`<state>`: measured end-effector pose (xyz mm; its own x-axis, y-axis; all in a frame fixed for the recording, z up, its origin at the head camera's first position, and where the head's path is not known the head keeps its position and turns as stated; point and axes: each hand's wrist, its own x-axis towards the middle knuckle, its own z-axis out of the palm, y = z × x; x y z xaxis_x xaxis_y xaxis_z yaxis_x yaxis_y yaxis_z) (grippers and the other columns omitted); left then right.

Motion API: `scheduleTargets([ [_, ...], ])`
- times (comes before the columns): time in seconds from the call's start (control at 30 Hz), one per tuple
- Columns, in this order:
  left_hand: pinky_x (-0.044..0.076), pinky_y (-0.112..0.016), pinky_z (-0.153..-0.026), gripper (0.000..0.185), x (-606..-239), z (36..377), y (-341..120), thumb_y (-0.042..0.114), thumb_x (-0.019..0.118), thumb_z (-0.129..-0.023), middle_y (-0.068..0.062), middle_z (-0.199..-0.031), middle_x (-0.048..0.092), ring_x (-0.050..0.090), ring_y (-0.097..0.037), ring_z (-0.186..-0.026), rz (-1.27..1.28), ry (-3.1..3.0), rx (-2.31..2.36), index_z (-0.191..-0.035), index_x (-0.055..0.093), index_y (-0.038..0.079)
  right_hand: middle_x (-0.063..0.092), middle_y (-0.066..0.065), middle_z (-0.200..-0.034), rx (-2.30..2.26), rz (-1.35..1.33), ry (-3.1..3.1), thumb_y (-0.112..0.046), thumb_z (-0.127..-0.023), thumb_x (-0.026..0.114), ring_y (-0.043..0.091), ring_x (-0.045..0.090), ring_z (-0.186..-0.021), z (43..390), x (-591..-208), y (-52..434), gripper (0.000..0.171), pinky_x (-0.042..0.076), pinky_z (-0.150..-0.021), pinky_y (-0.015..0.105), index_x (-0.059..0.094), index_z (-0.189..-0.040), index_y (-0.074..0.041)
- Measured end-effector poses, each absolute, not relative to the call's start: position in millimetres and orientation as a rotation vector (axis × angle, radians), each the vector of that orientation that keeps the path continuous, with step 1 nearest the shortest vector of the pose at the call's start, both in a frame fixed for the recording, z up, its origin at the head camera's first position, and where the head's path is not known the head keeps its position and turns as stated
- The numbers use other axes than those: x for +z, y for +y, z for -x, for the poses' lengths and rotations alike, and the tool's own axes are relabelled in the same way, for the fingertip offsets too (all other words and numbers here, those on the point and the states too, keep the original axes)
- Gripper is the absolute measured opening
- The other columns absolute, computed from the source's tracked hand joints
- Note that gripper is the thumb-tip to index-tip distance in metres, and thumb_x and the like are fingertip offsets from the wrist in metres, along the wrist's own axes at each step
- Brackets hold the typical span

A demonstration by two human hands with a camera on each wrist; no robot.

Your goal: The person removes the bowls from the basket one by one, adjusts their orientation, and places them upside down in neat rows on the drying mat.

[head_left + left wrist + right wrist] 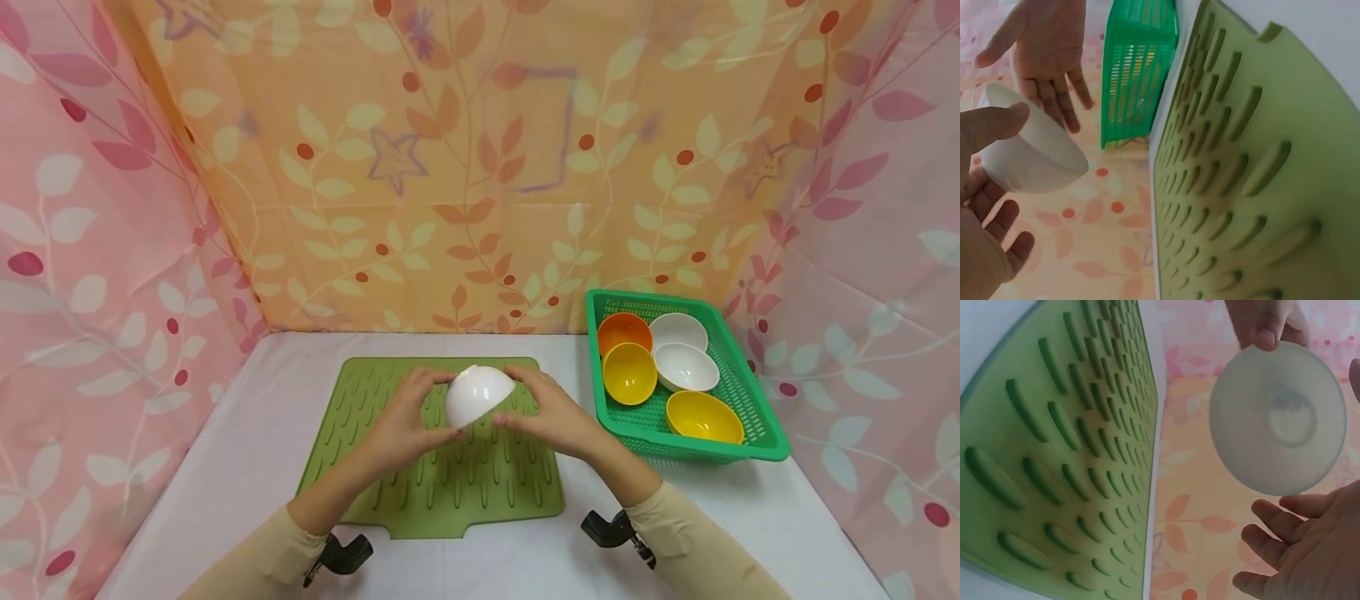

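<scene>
A white bowl [478, 395] is held tilted above the green drying mat [450, 502]. My left hand [405, 421] grips it by the rim, and the left wrist view shows the thumb on one side and fingers under the other. In the right wrist view the bowl [1241, 419] turns its hollow side to the camera, with a round base ring inside. My right hand [553, 414] is just right of the bowl, its fingers spread and loosely bent. The right wrist view shows those fingers [1272, 540] close to the rim, without a grip on it.
A green basket [767, 433] stands at the right of the white-covered table [247, 442]. Inside it are an orange bowl [625, 330], white bowls [686, 368] and yellow bowls [630, 375]. Patterned cloth [465, 167] hangs behind and on both sides.
</scene>
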<state>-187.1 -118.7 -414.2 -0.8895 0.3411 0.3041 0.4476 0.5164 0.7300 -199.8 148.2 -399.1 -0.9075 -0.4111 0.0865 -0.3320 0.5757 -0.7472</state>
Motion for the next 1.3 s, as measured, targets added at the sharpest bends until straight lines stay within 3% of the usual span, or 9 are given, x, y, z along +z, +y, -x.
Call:
scheduleTargets([
  [0.13, 0.046, -0.057, -0.104, 0.072, -411, 188, -121, 0.009, 0.096, -0.07, 0.0, -0.133, 0.057, 0.047, -0.024, -0.129, 0.824, -2.576, -1.119, -0.132, 0.062, 0.018, 0.05, 0.006, -0.152, -1.292, 0.643, 2.64, -0.056, -0.084, 0.078, 0.032, 0.046, -0.139, 200, -401, 144, 0.087, 0.039, -0.109, 0.065, 0.046, -0.153, -0.014],
  [0.37, 0.03, -0.056, -0.111, 0.076, -407, 190, -124, 0.01, 0.098, -0.065, 0.003, -0.134, 0.058, 0.045, -0.023, -0.131, 1.022, -2.445, -0.867, -0.131, 0.061, 0.02, 0.056, 0.006, -0.145, -1.376, 0.656, 2.552, -0.049, -0.08, 0.085, 0.028, 0.055, -0.127, 201, -405, 142, 0.087, 0.047, -0.103, 0.06, 0.047, -0.151, -0.015],
  [0.57, 0.034, -0.059, -0.113, 0.088, -406, 188, -124, 0.015, 0.096, -0.07, 0.001, -0.146, 0.051, 0.041, -0.027, -0.139, 0.942, -2.531, -0.952, -0.146, 0.052, 0.021, 0.055, 0.005, -0.146, -1.474, 0.578, 2.564, -0.046, -0.078, 0.088, 0.03, 0.055, -0.126, 201, -410, 141, 0.088, 0.049, -0.101, 0.058, 0.048, -0.15, -0.017],
  [0.7, 0.04, -0.06, -0.109, 0.102, -408, 189, -126, 0.023, 0.096, -0.072, 0.001, -0.153, 0.044, 0.04, -0.028, -0.14, 0.788, -2.646, -1.322, -0.156, 0.039, 0.022, 0.055, 0.003, -0.146, -1.56, 0.542, 2.569, -0.046, -0.076, 0.089, 0.031, 0.054, -0.127, 199, -414, 141, 0.087, 0.046, -0.103, 0.063, 0.048, -0.149, -0.022],
  [0.87, 0.04, -0.052, -0.106, 0.099, -409, 193, -130, 0.033, 0.093, -0.076, -0.002, -0.15, 0.049, 0.045, -0.026, -0.135, 0.741, -2.67, -1.663, -0.157, 0.038, 0.016, 0.053, 0.002, -0.148, -1.678, 0.58, 2.493, -0.043, -0.076, 0.091, 0.031, 0.05, -0.132, 196, -421, 140, 0.089, 0.038, -0.108, 0.068, 0.046, -0.151, -0.025],
  [1.13, 0.04, -0.048, -0.104, 0.092, -414, 193, -145, 0.036, 0.092, -0.076, -0.001, -0.148, 0.053, 0.048, -0.024, -0.132, 0.727, -2.697, -1.657, -0.153, 0.044, 0.022, 0.047, -0.004, -0.152, -1.674, 0.703, 2.441, -0.042, -0.074, 0.092, 0.027, 0.04, -0.142, 202, -430, 127, 0.091, 0.028, -0.112, 0.072, 0.045, -0.151, -0.034],
  [1.3, 0.04, -0.05, -0.103, 0.093, -413, 198, -163, 0.034, 0.093, -0.075, -0.005, -0.147, 0.053, 0.048, -0.026, -0.132, 0.717, -2.688, -1.6, -0.153, 0.045, 0.018, 0.046, -0.002, -0.15, -1.532, 0.736, 2.568, -0.044, -0.07, 0.095, 0.027, 0.04, -0.142, 212, -424, 109, 0.097, 0.033, -0.11, 0.069, 0.046, -0.152, -0.032],
])
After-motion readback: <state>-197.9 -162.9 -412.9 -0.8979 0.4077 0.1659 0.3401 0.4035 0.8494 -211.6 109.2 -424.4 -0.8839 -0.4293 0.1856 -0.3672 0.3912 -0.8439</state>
